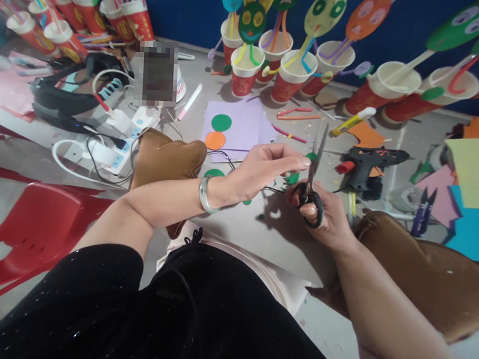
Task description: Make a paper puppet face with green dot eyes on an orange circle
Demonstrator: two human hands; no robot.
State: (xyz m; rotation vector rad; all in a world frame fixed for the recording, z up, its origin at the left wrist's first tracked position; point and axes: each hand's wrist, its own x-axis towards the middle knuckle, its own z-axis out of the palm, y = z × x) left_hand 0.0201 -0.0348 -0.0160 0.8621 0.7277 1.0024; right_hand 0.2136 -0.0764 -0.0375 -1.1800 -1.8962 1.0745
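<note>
The left hand [269, 167] pinches a small green paper bit [311, 156] beside black-handled metal scissors [310, 183] that point away, gripped by the right hand [328, 218].

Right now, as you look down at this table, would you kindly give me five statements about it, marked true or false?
1. The right hand holds scissors. True.
2. The left hand pinches a small green piece. True.
3. The orange circle lies inside a red cup. False: the orange circle lies on purple paper.
4. The bangle is on the right wrist. False: it is on the left.
5. A black glue gun lies on the table. True.
</note>
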